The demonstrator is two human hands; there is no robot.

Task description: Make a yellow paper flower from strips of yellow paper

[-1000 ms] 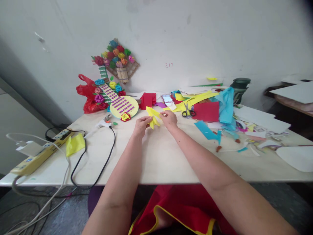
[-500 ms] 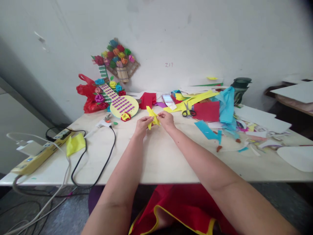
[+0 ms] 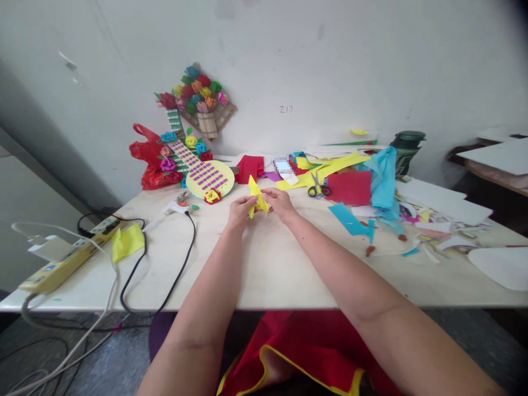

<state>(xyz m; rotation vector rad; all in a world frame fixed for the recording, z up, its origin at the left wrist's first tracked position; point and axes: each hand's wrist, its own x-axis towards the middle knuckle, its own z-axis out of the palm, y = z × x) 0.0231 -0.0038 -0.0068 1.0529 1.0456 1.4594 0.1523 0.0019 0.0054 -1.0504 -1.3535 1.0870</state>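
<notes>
Between my two hands, above the middle of the table, is a folded piece of yellow crepe paper (image 3: 254,190) with a pointed tip standing up. My left hand (image 3: 241,211) pinches its left side. On the other side my right hand (image 3: 280,202) has its fingers closed on the paper's right edge. Beyond and to the left lies a round yellow card shape with a long neck and purple strips (image 3: 211,179), with a red and yellow paper flower (image 3: 212,196) at its lower edge. Scissors (image 3: 318,187) rest to the right of my hands.
At left are a white glue gun (image 3: 175,208) with its black cord, a power strip (image 3: 68,263) and a yellow paper piece (image 3: 128,242). Red paper (image 3: 348,188), blue paper (image 3: 383,179) and scraps cover the right. Paper flowers (image 3: 198,91) stand against the wall.
The yellow paper's tip has risen slightly, and my right fingers have shifted a little left along it. Both hands keep their grip.
</notes>
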